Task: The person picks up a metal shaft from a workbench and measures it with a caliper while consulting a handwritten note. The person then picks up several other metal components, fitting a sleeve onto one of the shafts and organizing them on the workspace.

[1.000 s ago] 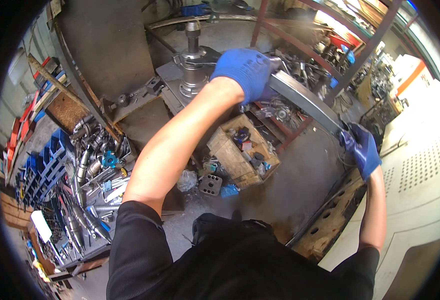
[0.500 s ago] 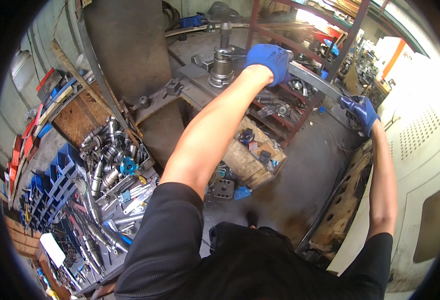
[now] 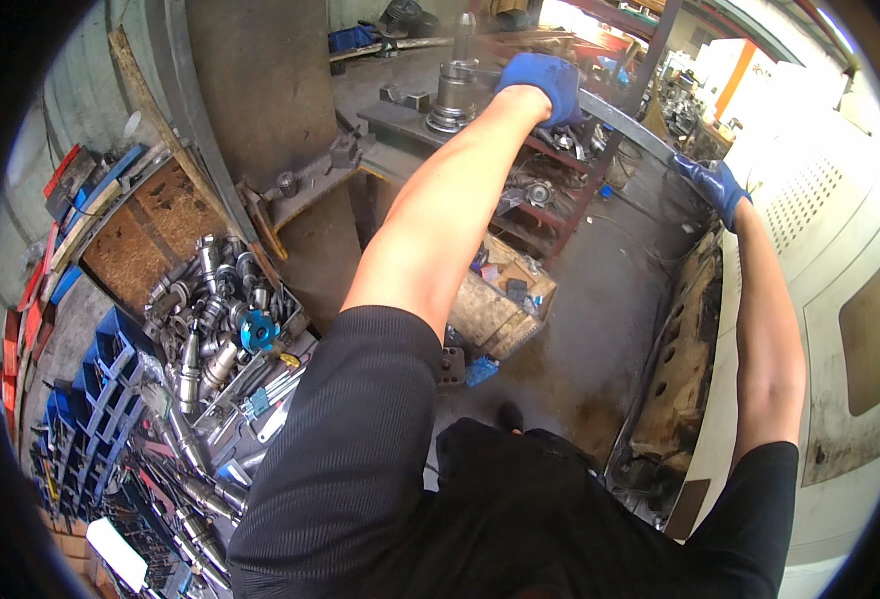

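Observation:
My left hand (image 3: 545, 85), in a blue glove, is closed round a long grey metal wrench handle (image 3: 625, 124) at the upper middle. Farther right, my gloved right hand (image 3: 717, 188) grips the handle's other end. Both arms are stretched out. Just left of my left hand, a steel tool holder (image 3: 456, 92) stands upright on a dark metal bench (image 3: 400, 122). The wrench's head is toward that holder, but blur and my left glove hide where they meet.
At the left, a box of tool holders (image 3: 215, 299) stands beside blue bins (image 3: 95, 399). A wooden crate (image 3: 495, 314) sits on the floor below my left arm. Behind the handle rises a dark red rack (image 3: 570, 225). A pale machine cabinet (image 3: 820, 290) lines the right.
My view has shifted a little. My right hand has moved up and left with the handle end, and my left hand has risen slightly. Both keep their grip.

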Demonstrator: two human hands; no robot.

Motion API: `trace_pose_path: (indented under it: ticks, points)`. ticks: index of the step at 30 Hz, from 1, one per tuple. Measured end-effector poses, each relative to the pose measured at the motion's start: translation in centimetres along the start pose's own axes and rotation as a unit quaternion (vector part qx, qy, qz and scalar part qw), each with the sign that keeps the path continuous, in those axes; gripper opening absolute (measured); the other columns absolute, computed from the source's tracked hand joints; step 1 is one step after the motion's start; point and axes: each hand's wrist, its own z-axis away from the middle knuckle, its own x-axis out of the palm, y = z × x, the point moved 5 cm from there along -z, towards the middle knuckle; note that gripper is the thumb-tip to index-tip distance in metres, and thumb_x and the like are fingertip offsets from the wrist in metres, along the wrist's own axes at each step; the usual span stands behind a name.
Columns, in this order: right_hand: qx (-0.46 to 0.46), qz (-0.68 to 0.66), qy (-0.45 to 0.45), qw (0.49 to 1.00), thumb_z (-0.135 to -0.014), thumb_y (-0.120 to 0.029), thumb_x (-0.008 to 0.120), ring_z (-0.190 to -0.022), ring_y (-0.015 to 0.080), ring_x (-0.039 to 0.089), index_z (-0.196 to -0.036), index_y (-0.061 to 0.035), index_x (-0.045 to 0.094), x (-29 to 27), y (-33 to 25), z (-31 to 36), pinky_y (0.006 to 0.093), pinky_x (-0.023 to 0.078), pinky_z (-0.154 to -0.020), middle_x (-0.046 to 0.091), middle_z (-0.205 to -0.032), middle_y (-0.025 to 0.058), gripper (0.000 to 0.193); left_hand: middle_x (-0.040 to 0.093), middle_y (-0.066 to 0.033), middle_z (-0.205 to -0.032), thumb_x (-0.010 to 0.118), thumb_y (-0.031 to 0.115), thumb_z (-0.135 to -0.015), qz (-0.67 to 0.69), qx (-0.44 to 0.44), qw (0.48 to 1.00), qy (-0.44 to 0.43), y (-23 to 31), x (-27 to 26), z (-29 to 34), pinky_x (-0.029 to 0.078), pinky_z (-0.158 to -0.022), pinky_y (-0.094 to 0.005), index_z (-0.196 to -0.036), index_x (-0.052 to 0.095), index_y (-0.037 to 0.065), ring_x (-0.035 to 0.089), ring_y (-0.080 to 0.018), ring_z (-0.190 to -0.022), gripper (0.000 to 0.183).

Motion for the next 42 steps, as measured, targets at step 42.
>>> trace_pose_path:
  ticks: [42]
  points:
    - [-0.115,0.042,-0.053,0.991,-0.076,-0.011,0.070,-0.081,0.0121,0.058,-0.112,0.0057,0.064,-3.7,-0.9,-3.9,0.0310,0.051,-0.073,0.065,-0.085,0.0029,0.040,0.072,-0.0168,-0.116,0.057,0.022,-0.093,-0.019,-0.010,1.000,-0.019,2.1,-3.6,-2.6,0.057,-0.089,-0.0465,-0.118,0.072,0.012,0.071,-0.0337,-0.105,0.032]
